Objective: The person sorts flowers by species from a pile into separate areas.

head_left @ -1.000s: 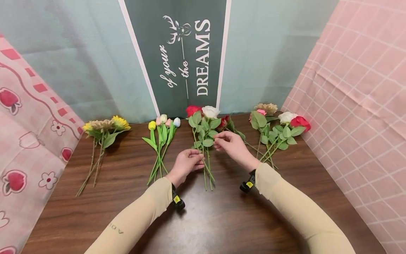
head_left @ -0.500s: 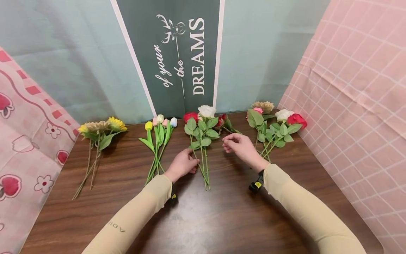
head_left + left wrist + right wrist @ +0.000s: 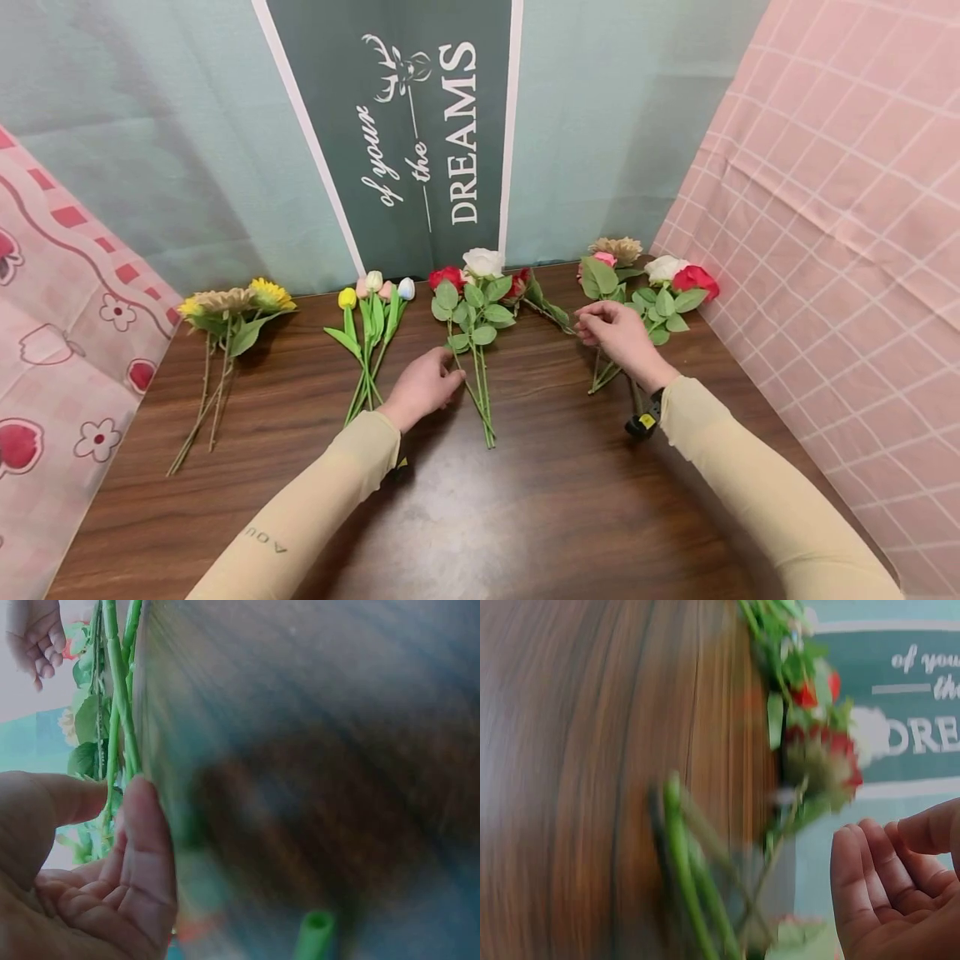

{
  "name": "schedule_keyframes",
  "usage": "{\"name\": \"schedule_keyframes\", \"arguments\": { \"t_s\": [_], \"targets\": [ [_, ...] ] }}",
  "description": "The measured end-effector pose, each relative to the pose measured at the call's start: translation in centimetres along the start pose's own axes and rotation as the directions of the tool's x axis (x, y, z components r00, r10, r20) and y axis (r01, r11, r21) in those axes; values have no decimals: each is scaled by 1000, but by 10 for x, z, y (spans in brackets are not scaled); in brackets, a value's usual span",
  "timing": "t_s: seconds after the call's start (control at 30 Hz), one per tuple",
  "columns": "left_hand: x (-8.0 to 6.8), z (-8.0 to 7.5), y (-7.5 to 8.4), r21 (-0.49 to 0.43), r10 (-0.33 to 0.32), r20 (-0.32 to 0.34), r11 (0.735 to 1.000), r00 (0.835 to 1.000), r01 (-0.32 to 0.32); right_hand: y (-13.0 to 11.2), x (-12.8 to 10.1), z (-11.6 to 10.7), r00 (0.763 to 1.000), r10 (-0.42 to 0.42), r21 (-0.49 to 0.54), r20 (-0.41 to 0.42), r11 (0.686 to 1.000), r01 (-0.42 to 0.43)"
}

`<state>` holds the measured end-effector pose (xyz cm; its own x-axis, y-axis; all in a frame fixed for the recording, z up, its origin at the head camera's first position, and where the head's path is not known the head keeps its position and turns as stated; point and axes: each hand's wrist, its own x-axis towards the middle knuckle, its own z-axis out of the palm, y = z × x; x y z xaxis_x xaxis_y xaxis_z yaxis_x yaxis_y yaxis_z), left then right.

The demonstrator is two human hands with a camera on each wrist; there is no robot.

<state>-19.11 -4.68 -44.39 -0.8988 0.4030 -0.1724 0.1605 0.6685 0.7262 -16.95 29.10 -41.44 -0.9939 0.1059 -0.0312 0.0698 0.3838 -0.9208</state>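
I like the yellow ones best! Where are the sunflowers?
In the head view the sunflowers lie far left on the wooden table, beside the strawberry-print cloth, with the tulips as their nearest neighbours to the right.

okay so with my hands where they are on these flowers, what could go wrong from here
Your right hand hovers over the rightmost bunch, whose stems cross; lifting one stem may drag its neighbours along. A lone red rose lies slanted between that bunch and the middle rose bunch, so a sweep of the right hand could knock it. Your left hand rests at the middle bunch's stems and could nudge them toward the tulips.
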Motion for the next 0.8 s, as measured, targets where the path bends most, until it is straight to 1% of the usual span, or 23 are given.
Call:
{"name": "schedule_keyframes", "arguments": {
  "t_s": [0.07, 0.13, 0.17, 0.23, 0.3, 0.4, 0.43, 0.5, 0.57, 0.63, 0.67, 0.73, 0.8],
  "targets": [
    [0, -1, 5, 67, 50, -43, 997, 998, -47, 4, 0, -14, 1000, 7, -29, -25, 1000, -7],
    [0, 0, 11, 129, 127, -81, 985, 989, -116, 8, 1, -27, 999, 12, -75, -50, 997, -15],
    [0, 1, 15, 158, 179, -91, 974, 980, -163, 10, 1, -34, 998, 14, -91, -58, 996, -20],
    [-2, 5, 23, 227, 293, -89, 937, 952, -267, 13, 2, -46, 998, 18, -138, -64, 990, -26],
    [-4, 10, 32, 303, 392, -56, 883, 918, -358, 16, 4, -56, 997, 22, -190, -68, 981, -35],
    [-9, 21, 47, 399, 510, 31, 782, 860, -478, 19, 7, -65, 998, 37, -232, -57, 971, -50],
    [-10, 25, 51, 421, 535, 63, 751, 843, -508, 20, 8, -66, 998, 37, -248, -55, 967, -50],
    [-13, 33, 60, 451, 585, 120, 687, 802, -569, 20, 12, -66, 999, 32, -284, -44, 958, -43],
    [-15, 42, 68, 470, 628, 171, 625, 759, -623, 20, 16, -61, 1000, 16, -313, -21, 949, -22],
    [-17, 51, 74, 486, 658, 219, 567, 721, -665, 20, 20, -53, 1000, -6, -362, 3, 932, 7],
    [-18, 56, 77, 492, 668, 240, 542, 705, -681, 20, 22, -49, 1000, -20, -389, 23, 921, 27],
    [-20, 64, 82, 494, 679, 277, 506, 679, -707, 19, 25, -37, 997, -40, -444, 73, 893, 68],
    [-21, 71, 85, 487, 681, 307, 488, 665, -724, 17, 28, -26, 992, -44, -512, 118, 853, 99]
  ]
}}
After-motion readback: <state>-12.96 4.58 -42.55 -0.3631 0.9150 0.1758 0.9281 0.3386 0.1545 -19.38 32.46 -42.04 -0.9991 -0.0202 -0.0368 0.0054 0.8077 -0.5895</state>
